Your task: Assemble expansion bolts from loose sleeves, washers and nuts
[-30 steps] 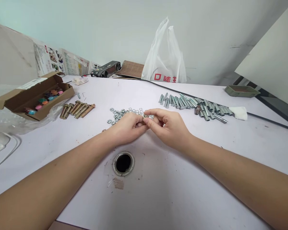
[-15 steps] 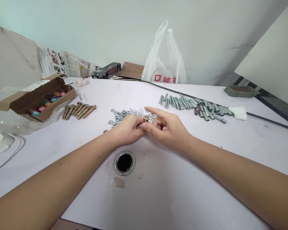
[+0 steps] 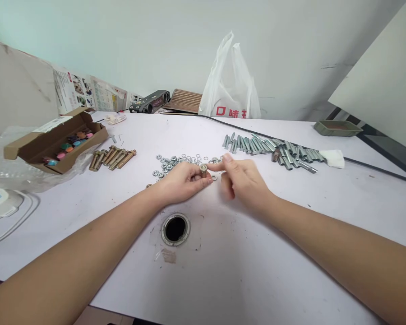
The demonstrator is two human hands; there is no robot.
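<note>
My left hand [image 3: 184, 183] is closed around a brass-coloured sleeve anchor bolt [image 3: 203, 169], held upright with its nut end on top. The bolt's lower part is hidden by the fingers. Just to the right, my right hand [image 3: 242, 183] has its index finger stretched to the nut, with the thumb raised apart and the other fingers curled and blurred. I see nothing held in it. Beneath and behind both hands lie loose silver nuts [image 3: 169, 166] and thin washers [image 3: 198, 156]. One washer [image 3: 214, 178] lies between the hands.
Brass-coloured anchor bolts [image 3: 112, 158] lie at left by an open cardboard box [image 3: 84, 146]. Silver bolts and sleeves [image 3: 257, 144] are heaped at right, near a black cable [image 3: 219, 119]. A round hole with a metal rim [image 3: 163, 230] is in front. A white plastic bag [image 3: 219, 85] stands behind.
My right hand has moved slightly right and its thumb has lifted off the bolt, leaving the index finger at the nut. More of the bolt shows in my left hand.
</note>
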